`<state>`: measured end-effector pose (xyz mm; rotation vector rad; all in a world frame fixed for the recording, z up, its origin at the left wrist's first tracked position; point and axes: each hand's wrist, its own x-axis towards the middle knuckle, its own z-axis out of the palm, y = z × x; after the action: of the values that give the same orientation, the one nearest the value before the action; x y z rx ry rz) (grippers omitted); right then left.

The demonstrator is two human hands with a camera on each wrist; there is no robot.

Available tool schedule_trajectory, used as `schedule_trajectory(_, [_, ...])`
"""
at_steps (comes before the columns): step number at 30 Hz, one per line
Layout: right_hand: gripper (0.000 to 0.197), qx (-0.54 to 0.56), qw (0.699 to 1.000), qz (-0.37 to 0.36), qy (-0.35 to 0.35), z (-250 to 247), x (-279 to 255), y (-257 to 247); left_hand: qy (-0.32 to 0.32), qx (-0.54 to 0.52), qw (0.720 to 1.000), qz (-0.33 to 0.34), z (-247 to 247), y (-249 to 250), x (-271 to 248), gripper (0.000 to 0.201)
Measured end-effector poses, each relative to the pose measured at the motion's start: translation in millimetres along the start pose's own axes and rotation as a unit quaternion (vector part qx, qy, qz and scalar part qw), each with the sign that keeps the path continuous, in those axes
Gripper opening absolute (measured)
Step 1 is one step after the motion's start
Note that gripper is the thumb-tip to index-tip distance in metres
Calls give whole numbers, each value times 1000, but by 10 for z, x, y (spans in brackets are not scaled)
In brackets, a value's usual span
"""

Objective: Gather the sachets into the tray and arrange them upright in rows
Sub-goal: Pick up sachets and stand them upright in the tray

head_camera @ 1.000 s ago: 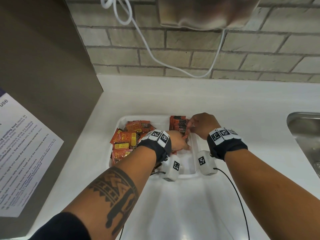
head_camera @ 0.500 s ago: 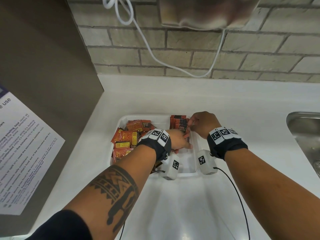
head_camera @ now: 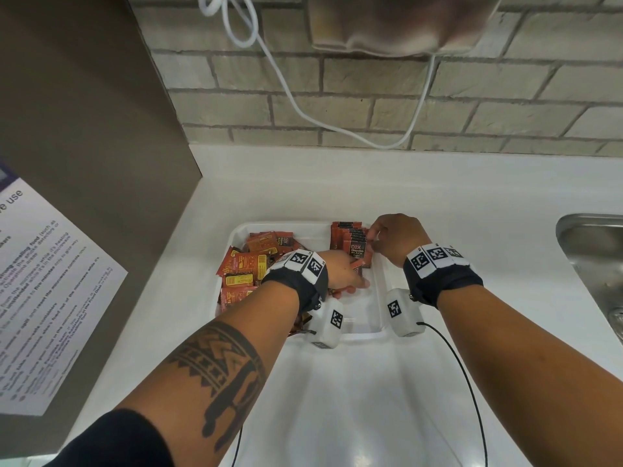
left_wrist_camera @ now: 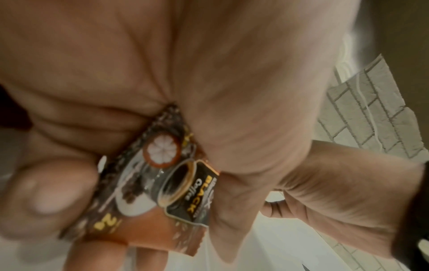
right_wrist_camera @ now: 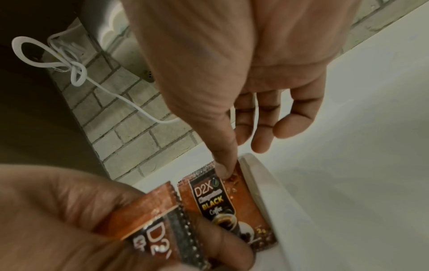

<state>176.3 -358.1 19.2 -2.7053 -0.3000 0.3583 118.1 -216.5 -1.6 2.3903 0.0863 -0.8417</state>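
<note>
My left hand [head_camera: 340, 273] pinches one orange-and-black foil coffee sachet [left_wrist_camera: 162, 185]; I should slide it upright behind the standing row [head_camera: 352, 246] in the white plastic tray [head_camera: 377, 333], right hand [head_camera: 394, 237], thumb down, fingers loose, steadying the front packet.

A tray [head_camera: 377, 299] sits on a counter [head_camera: 472, 203], with a brick wall [head_camera: 371, 106] behind it and a sink [head_camera: 593, 257] off to its right. A panel [head_camera: 84, 129] bearing a printed notice [head_camera: 43, 298] stands to its left. In the tray's left part lies a loose heap of sachets [head_camera: 246, 267]; at its far right, against the wall of the tray, stands a row of upright sachets [head_camera: 350, 242]. The right hand [head_camera: 396, 237] rests on that row from the right, and the left hand [head_camera: 344, 273], just before the row, holds a single sachet [left_wrist_camera: 162, 183].
</note>
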Motion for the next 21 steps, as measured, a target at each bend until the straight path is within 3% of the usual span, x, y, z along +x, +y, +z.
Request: schedule_trajectory(21, [16, 20, 1000, -7, -12, 4, -54, 57, -20, -33, 999, 7, 35, -23, 12, 26])
